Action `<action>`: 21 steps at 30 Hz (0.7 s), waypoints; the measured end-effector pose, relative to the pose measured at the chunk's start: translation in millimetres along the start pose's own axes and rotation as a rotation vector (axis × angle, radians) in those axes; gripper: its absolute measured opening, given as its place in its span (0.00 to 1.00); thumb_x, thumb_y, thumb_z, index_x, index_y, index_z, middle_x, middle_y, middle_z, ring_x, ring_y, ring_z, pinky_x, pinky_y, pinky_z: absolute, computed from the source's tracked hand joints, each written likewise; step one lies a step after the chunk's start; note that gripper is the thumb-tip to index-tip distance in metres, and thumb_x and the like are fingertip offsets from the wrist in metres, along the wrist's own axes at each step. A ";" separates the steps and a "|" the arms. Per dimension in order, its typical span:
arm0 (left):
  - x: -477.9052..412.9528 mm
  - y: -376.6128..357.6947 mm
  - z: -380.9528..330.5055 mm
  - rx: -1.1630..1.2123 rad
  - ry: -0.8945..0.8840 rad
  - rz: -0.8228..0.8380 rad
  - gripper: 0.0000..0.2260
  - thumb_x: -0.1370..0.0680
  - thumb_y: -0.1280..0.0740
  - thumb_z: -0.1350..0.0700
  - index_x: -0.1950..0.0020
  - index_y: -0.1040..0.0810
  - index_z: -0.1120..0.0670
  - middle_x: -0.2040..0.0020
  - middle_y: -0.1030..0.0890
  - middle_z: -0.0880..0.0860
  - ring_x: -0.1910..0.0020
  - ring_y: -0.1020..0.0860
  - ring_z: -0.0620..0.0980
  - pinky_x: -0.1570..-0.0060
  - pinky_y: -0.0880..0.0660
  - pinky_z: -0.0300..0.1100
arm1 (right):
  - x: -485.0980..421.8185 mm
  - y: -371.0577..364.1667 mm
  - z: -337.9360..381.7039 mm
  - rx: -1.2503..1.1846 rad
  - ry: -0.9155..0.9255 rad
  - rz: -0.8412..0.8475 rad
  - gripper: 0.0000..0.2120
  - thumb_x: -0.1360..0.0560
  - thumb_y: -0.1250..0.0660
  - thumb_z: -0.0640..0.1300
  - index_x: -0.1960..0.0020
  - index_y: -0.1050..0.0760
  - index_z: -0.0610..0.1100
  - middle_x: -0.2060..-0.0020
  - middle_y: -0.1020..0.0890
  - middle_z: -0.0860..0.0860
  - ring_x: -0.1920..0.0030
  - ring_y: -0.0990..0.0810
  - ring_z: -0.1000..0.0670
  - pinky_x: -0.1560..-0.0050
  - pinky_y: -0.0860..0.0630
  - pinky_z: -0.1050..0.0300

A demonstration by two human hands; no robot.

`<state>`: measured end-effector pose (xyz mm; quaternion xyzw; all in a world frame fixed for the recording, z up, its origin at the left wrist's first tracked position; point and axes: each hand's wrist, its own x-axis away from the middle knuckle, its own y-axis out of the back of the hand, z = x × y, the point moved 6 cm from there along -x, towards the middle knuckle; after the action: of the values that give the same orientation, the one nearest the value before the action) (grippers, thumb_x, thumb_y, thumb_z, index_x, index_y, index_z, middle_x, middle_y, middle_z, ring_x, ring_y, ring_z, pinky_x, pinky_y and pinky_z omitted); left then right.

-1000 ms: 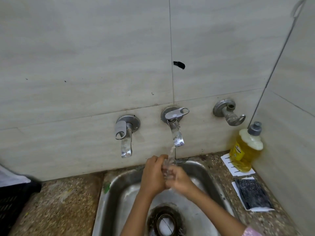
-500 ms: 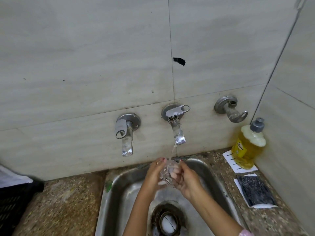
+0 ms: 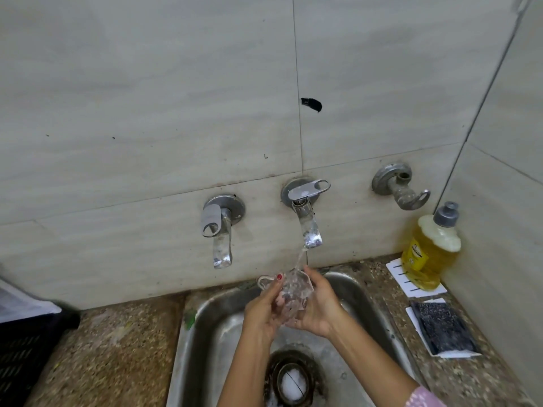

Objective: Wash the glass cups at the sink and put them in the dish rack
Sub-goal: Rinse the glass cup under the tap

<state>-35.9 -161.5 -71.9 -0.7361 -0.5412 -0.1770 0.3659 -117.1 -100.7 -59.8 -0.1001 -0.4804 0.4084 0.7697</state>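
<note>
The cup [image 3: 291,292] sits between both hands over the sink [image 3: 379,315], right under the stream from the middle tap [image 3: 307,227]. It is clear glass with a handle; the handle loop sticks out to the left, past the left hand's fingertips. The cup looks tilted, mouth up and toward the wall so the water runs in, its long axis leaning from the wrists up toward the tap; the glass blurs with the water, so the exact tilt is hard to read.

The left hand [image 3: 261,309] curls round the cup's left side, fingers wrapped on the wall near the handle, one red nail showing at the rim. The right hand [image 3: 318,306] cups the right side and base, thumb up along the glass near the rim. Both are closed on the cup and neither is spread free. The cup lies just ahead of both palms, touching them.

What matters for the next move is the rack. A dark slatted crate [image 3: 26,353], probably the dish rack, sits on the surface [image 3: 117,348] at the far left edge, well apart from the sink. So the left hand is the nearer one for the carry, and it is on the handle side. The rinse seems not yet finished, since water is flowing into the cup.

Soap [image 3: 429,251] and a scrub pad [image 3: 440,327] rest on the right, away from the hands.
</note>
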 end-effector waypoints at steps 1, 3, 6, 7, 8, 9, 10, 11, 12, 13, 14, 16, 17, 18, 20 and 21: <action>-1.4 1.7 -1.6 -0.024 -0.045 -0.007 0.07 0.34 0.26 0.60 0.59 0.19 0.60 0.68 0.19 0.55 0.72 0.22 0.48 0.69 0.22 0.40 | -1.4 1.9 -0.3 -0.013 0.008 -0.008 0.24 0.25 0.42 0.59 0.55 0.20 0.39 0.62 0.18 0.42 0.60 0.22 0.44 0.56 0.27 0.52; 0.5 0.3 -6.5 -0.086 -0.153 -0.004 0.04 0.29 0.28 0.63 0.56 0.20 0.61 0.66 0.18 0.56 0.70 0.21 0.49 0.69 0.22 0.38 | -0.1 4.1 -2.2 -0.043 0.032 -0.031 0.19 0.25 0.38 0.56 0.54 0.22 0.39 0.60 0.19 0.42 0.58 0.22 0.43 0.53 0.26 0.47; 8.7 -2.4 -16.5 -0.358 -0.382 -0.070 0.07 0.30 0.29 0.68 0.57 0.22 0.58 0.62 0.18 0.56 0.63 0.20 0.53 0.62 0.23 0.40 | -1.7 7.2 -2.5 -0.143 0.048 -0.054 0.16 0.23 0.39 0.51 0.50 0.24 0.38 0.56 0.20 0.39 0.55 0.21 0.40 0.50 0.25 0.42; 12.0 -4.9 -20.2 -0.479 -0.484 -0.077 0.10 0.31 0.29 0.69 0.58 0.24 0.55 0.62 0.19 0.54 0.62 0.20 0.52 0.61 0.24 0.38 | -1.4 4.2 -3.4 -0.159 0.024 -0.031 0.19 0.23 0.41 0.53 0.48 0.24 0.37 0.54 0.19 0.39 0.54 0.20 0.40 0.51 0.24 0.43; 16.7 -8.9 -22.9 -0.607 -0.586 -0.063 0.14 0.32 0.29 0.70 0.59 0.25 0.52 0.63 0.19 0.52 0.62 0.21 0.50 0.61 0.26 0.35 | -3.0 1.3 -5.6 -0.170 -0.015 -0.005 0.22 0.23 0.42 0.55 0.45 0.23 0.37 0.54 0.18 0.38 0.54 0.19 0.40 0.54 0.22 0.44; 21.9 -13.6 -24.2 -0.741 -0.681 -0.036 0.15 0.32 0.28 0.70 0.59 0.25 0.50 0.63 0.19 0.50 0.62 0.21 0.47 0.61 0.27 0.31 | -3.1 -0.7 -7.9 -0.177 -0.054 0.014 0.24 0.23 0.44 0.56 0.43 0.23 0.37 0.55 0.17 0.39 0.56 0.19 0.41 0.59 0.20 0.46; 26.7 -18.3 -23.9 -0.863 -0.768 0.003 0.15 0.32 0.28 0.69 0.59 0.25 0.49 0.63 0.19 0.47 0.61 0.21 0.42 0.61 0.28 0.28 | -5.6 0.4 -9.9 -0.186 -0.072 0.007 0.24 0.23 0.44 0.56 0.43 0.23 0.38 0.56 0.17 0.40 0.56 0.19 0.42 0.62 0.19 0.49; 29.8 -21.6 -22.4 -0.971 -0.845 0.047 0.15 0.32 0.28 0.68 0.58 0.25 0.49 0.63 0.19 0.46 0.61 0.21 0.40 0.61 0.29 0.27 | -7.0 2.7 -11.5 -0.198 -0.078 -0.007 0.24 0.23 0.44 0.56 0.44 0.22 0.38 0.57 0.17 0.42 0.55 0.19 0.42 0.63 0.20 0.50; 33.7 -24.2 -21.4 -1.060 -0.916 0.093 0.14 0.32 0.28 0.68 0.57 0.23 0.50 0.63 0.19 0.44 0.60 0.22 0.38 0.61 0.30 0.26 | -9.2 5.8 -13.8 -0.213 -0.078 -0.018 0.23 0.23 0.44 0.55 0.46 0.21 0.38 0.59 0.16 0.42 0.56 0.19 0.43 0.63 0.21 0.51; 38.1 -26.8 -21.9 -1.136 -0.996 0.127 0.13 0.33 0.29 0.68 0.57 0.22 0.51 0.63 0.20 0.43 0.60 0.23 0.37 0.61 0.31 0.25 | -8.0 7.0 -14.6 -0.239 -0.074 -0.017 0.22 0.22 0.44 0.54 0.51 0.21 0.37 0.62 0.16 0.42 0.60 0.19 0.43 0.64 0.21 0.52; 43.4 -29.6 -24.0 -1.204 -1.106 0.143 0.12 0.35 0.29 0.68 0.59 0.21 0.52 0.64 0.20 0.43 0.60 0.25 0.37 0.62 0.32 0.24 | -7.9 8.2 -15.7 -0.266 -0.065 -0.010 0.21 0.22 0.44 0.53 0.54 0.21 0.37 0.65 0.16 0.42 0.65 0.18 0.44 0.66 0.21 0.54; 55.2 -36.2 -25.9 -1.313 -1.346 0.167 0.10 0.39 0.31 0.67 0.64 0.21 0.54 0.68 0.21 0.46 0.63 0.28 0.40 0.65 0.34 0.27 | -6.7 8.6 -16.6 -0.297 -0.052 -0.004 0.20 0.23 0.43 0.51 0.56 0.22 0.36 0.68 0.17 0.42 0.70 0.18 0.44 0.70 0.21 0.55; 59.9 -38.1 -25.7 -1.329 -1.442 0.166 0.09 0.41 0.31 0.66 0.66 0.21 0.54 0.69 0.21 0.47 0.64 0.29 0.41 0.65 0.34 0.29 | -6.3 8.2 -16.3 -0.310 -0.044 0.001 0.20 0.22 0.44 0.50 0.55 0.22 0.36 0.68 0.17 0.41 0.70 0.18 0.44 0.71 0.21 0.55; 62.9 -38.5 -24.9 -1.332 -1.506 0.158 0.09 0.42 0.32 0.66 0.67 0.21 0.54 0.70 0.22 0.48 0.65 0.29 0.42 0.64 0.33 0.31 | -5.7 7.3 -15.0 -0.329 -0.026 0.012 0.20 0.22 0.45 0.49 0.55 0.22 0.35 0.68 0.17 0.41 0.71 0.18 0.44 0.71 0.21 0.56; 61.1 -35.7 -22.6 -1.330 -1.556 0.132 0.09 0.42 0.31 0.66 0.66 0.21 0.55 0.70 0.22 0.48 0.66 0.29 0.42 0.63 0.32 0.34 | -5.7 6.2 -12.4 -0.367 0.004 0.038 0.20 0.21 0.47 0.47 0.56 0.23 0.34 0.69 0.17 0.41 0.73 0.18 0.45 0.73 0.22 0.58; 58.8 -34.1 -21.1 -1.327 -1.555 0.122 0.10 0.42 0.31 0.67 0.66 0.21 0.55 0.70 0.22 0.48 0.67 0.28 0.43 0.63 0.31 0.35 | -3.8 4.8 -10.4 -0.380 0.017 0.053 0.20 0.21 0.47 0.46 0.56 0.23 0.34 0.69 0.18 0.41 0.73 0.19 0.45 0.75 0.22 0.59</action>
<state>-44.0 -132.7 -7.4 -0.7277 -0.3834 0.1043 -0.5591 -111.8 -97.9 -70.3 -0.2596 -0.5396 0.3296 0.7300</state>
